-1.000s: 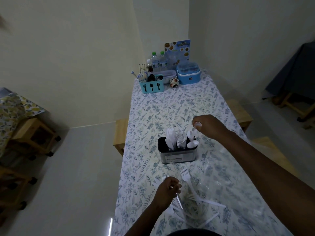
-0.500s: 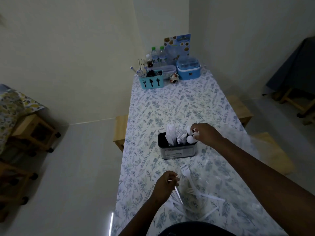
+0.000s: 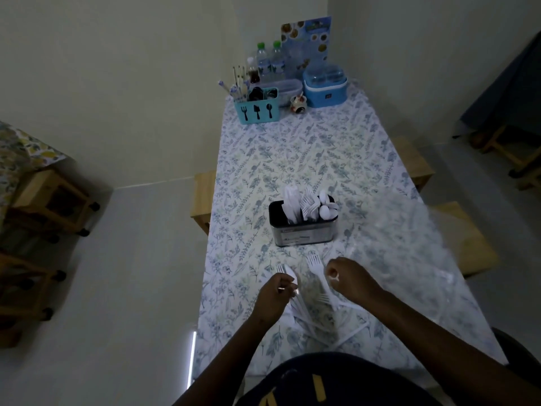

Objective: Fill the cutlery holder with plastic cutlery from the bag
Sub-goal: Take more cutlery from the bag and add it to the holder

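Note:
A black cutlery holder [image 3: 303, 230] stands mid-table with white plastic knives, forks and spoons upright in it. Nearer me, loose white plastic forks [image 3: 314, 262] lie on the flowered tablecloth, on the crumpled clear bag [image 3: 409, 247] that spreads to the right. My left hand [image 3: 275, 293] is closed around a bunch of white cutlery, a fork head sticking out above the fingers. My right hand [image 3: 349, 278] sits just right of it, below the holder, with fingers curled and pinched on the handle of a fork in the pile.
At the table's far end stand a turquoise cutlery caddy [image 3: 257, 111], water bottles [image 3: 270, 61], a blue lidded container [image 3: 325, 87] and a menu card [image 3: 307, 39]. Wooden stools [image 3: 203, 194] flank the table; a wooden cart [image 3: 55, 200] is at left.
My right hand has left the holder's spoon end and come back toward me to the loose forks beside my left hand. My left hand has stayed closed on its bunch.

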